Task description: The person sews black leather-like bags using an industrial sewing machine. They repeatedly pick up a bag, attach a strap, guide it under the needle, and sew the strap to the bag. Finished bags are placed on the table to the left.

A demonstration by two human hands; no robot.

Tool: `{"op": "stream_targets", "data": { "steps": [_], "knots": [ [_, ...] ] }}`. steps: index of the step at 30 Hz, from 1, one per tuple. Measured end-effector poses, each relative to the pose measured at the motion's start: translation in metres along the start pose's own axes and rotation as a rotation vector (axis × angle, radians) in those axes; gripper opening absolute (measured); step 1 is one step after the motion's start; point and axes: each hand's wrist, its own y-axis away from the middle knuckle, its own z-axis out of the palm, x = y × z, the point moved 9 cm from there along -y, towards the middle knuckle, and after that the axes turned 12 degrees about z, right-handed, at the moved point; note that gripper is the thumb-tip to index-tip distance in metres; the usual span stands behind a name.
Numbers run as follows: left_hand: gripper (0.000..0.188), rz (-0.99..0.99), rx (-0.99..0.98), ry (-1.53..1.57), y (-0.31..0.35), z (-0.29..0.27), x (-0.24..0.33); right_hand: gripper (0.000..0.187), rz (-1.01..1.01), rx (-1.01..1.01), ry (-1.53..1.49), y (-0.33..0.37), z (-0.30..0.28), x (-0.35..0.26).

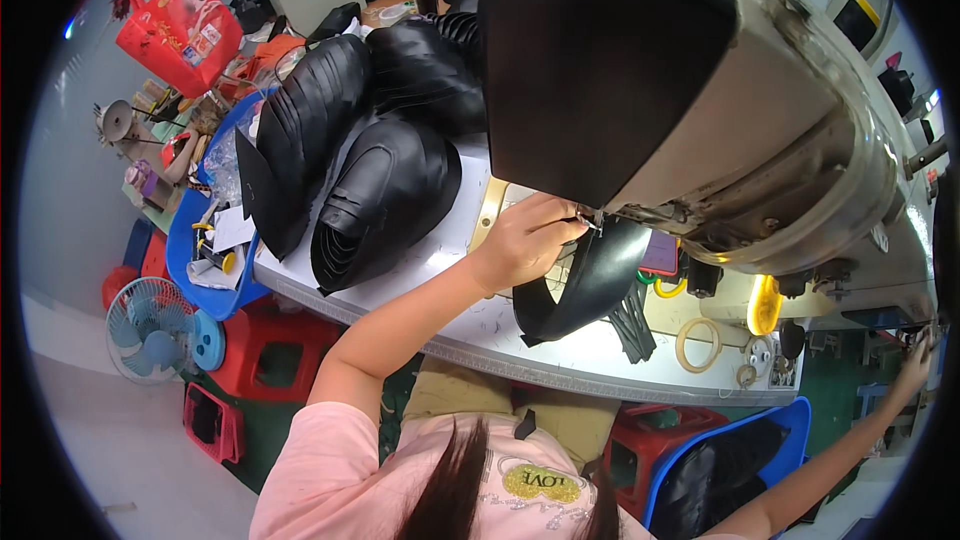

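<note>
Left hand (525, 243) pinched narrowly at silver metal needle parts (595, 220), whose drop risked pricked fingers; right hand (913, 365) showed unclear grip.

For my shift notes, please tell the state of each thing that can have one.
Left hand: pinched closed
Right hand: grip unclear
Sewing machine: running or stopped, unclear
Black piece: curved
Black stacks: layered, curled
Fan: spinning unclear
Red bag: handles up
Left blue bin: loaded
Right blue bin: loaded

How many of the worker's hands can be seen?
2: the left hand at the sewing machine, by the black curved piece; the right hand near the picture's right edge.
</note>
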Motion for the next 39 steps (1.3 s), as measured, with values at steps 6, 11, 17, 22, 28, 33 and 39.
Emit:
{"op": "stream_targets", "data": {
  "steps": [6,11,17,22,28,33,39],
  "knots": [
    [0.014,-0.03,0.023,0.029,0.002,0.009,-0.01,0.034,-0.084,0.133,0.09,0.182,0.004,-0.116],
    [0.015,0.013,-0.025,-0.067,-0.008,0.004,0.0,0.033,-0.056,-0.219,-0.085,0.244,0.066,-0.086],
    [0.026,-0.14,-0.11,-0.254,0.0,-0.047,0.022,0.08,0.03,-0.86,-0.181,0.372,0.192,-0.114],
    [0.013,-1.133,0.111,0.632,0.089,-0.074,-0.004,0.033,0.128,-1.196,-0.354,0.464,0.244,-0.143],
    [0.02,-1.466,0.203,0.863,0.156,-0.052,0.003,0.027,-0.421,-1.063,-0.241,0.514,0.274,-0.202],
    [0.021,-1.422,0.196,0.88,0.158,-0.039,0.004,0.03,-0.567,-0.963,-0.182,0.521,0.283,-0.213],
    [0.025,-1.478,0.224,0.778,0.161,-0.036,0.009,0.026,-0.642,-0.85,-0.174,0.527,0.285,-0.22]
  ]
}}
